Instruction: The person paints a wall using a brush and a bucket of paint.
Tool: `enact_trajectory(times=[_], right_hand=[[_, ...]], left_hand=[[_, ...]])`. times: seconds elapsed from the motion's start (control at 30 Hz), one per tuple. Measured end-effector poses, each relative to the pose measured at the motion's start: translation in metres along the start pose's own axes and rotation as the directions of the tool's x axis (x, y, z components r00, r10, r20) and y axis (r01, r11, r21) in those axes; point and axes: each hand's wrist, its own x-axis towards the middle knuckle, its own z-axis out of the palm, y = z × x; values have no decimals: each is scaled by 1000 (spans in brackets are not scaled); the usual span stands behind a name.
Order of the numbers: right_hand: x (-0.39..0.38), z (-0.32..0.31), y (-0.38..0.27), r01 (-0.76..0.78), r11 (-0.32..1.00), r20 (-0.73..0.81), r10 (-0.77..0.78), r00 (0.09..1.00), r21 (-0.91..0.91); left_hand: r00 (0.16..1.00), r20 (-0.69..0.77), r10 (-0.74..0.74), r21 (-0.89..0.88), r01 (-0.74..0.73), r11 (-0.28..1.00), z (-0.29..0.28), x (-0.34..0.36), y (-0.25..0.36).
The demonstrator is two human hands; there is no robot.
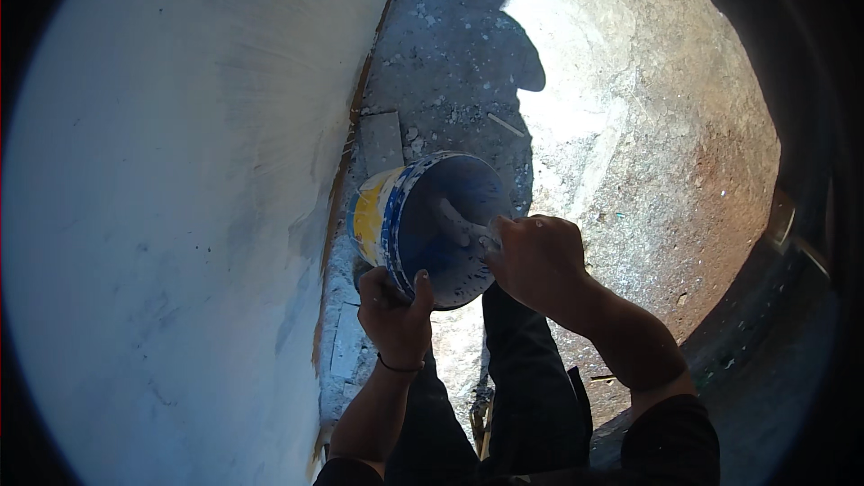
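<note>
A blue, white and yellow paint bucket point(369, 216) is tilted in front of me, its open mouth toward the right and its inside smeared with pale material. My left hand point(394, 315) grips the bucket's lower rim, thumb on the edge. My right hand point(540, 261) is closed on the handle of a spattered hand tool point(463, 225), whose far end reaches into the bucket; I cannot make out the exact shape of that end.
A white wall point(180, 198) runs along my left, with a brown strip at its foot. The dusty concrete floor point(621, 171) is half shaded, half sunlit, with debris, flat pale pieces point(380, 137) and a thin stick point(506, 124). My legs stand below the bucket.
</note>
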Motion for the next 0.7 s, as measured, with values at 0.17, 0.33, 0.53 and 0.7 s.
enact_trajectory(times=[0.17,0.33,0.53,0.7], right_hand=[[10,3,9,41,998,21,-40,999,-37],[18,20,18,105,981,-38,-112,993,-164],[40,20,33,105,994,89,-106,990,8],[49,29,46,195,979,-53,-198,979,-54]], left_hand=[[1000,-29,-8,102,11,995,13,11,0],[999,-39,-4,75,6,997,28,20,-17],[997,-25,-78,143,81,986,38,26,-16],[1000,-29,-9,214,15,977,46,32,-15]])
